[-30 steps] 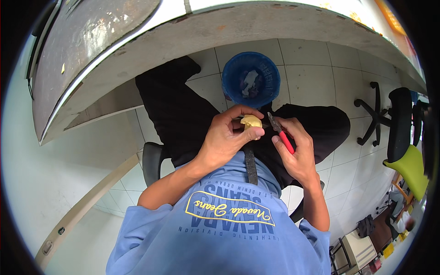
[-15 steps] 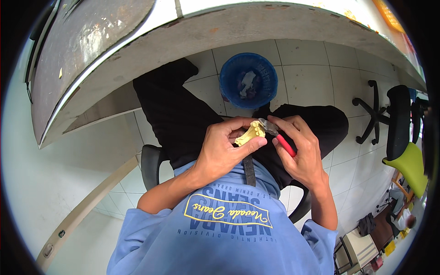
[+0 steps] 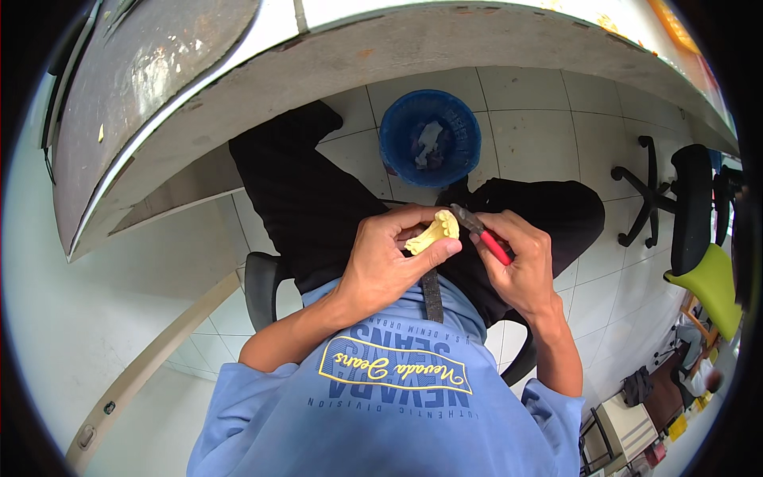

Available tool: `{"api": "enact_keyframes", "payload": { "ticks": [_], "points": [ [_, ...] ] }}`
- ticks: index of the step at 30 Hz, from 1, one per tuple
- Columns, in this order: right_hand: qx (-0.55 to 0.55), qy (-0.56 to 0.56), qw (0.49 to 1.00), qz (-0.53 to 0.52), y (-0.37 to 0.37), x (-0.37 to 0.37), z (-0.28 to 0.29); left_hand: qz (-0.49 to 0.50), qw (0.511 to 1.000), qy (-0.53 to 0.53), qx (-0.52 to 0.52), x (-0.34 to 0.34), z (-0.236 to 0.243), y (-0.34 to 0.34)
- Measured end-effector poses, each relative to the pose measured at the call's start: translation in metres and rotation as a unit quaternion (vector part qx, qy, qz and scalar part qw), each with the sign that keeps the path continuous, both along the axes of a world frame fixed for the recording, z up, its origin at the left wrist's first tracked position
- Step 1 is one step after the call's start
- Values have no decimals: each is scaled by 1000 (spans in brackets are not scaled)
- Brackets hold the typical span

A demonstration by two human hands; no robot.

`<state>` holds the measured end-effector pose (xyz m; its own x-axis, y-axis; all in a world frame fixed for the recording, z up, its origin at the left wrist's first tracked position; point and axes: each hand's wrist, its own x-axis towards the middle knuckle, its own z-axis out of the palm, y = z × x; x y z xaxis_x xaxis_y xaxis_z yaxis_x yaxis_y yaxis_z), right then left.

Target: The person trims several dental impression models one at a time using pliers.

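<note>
My left hand [image 3: 380, 258] is closed around a small pale yellow dental cast [image 3: 434, 234], with the thumb along its lower side. A ridge of rounded tooth shapes faces right on the cast. In my right hand [image 3: 520, 258] is a pair of red-handled pliers [image 3: 493, 246], its grey metal jaws pointing up and left. The jaw tips are close beside the cast's right end, with a small gap showing between them. Part of the handles is hidden by my right fingers and palm. Both hands are above my lap.
A blue waste bin [image 3: 430, 95] with scraps inside stands on the tiled floor beyond my hands. The pale workbench edge [image 3: 381, 49] curves across the far side. An office chair [image 3: 690, 211] stands at the right, and a person [image 3: 703, 378] is far off at lower right.
My right fingers have drawn back from the plier jaws and now wrap the handles. The pliers have shifted slightly away from the cast. My left hand stays almost still.
</note>
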<state>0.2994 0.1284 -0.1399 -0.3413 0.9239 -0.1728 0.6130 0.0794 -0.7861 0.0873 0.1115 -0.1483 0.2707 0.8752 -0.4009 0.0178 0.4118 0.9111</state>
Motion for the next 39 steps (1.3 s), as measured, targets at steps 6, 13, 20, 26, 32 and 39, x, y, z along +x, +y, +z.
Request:
{"api": "enact_keyframes", "payload": {
  "ticks": [6,13,20,26,32,39],
  "points": [
    [56,42,995,-71,1,3,-6,57,990,-110,-70,0,-8,9],
    [12,34,995,-96,-8,14,-13,-16,984,24,176,-17,41,26],
    [10,73,991,-113,-10,9,-25,-21,943,70,324,-31,180,90],
    [25,122,986,-114,-8,3,-32,-31,872,201,445,4,224,202],
    [28,134,987,-79,-1,7,-43,-134,739,324,575,89,248,280],
    [18,128,986,-103,12,27,-42,-333,644,431,537,140,240,316]
  ]
}}
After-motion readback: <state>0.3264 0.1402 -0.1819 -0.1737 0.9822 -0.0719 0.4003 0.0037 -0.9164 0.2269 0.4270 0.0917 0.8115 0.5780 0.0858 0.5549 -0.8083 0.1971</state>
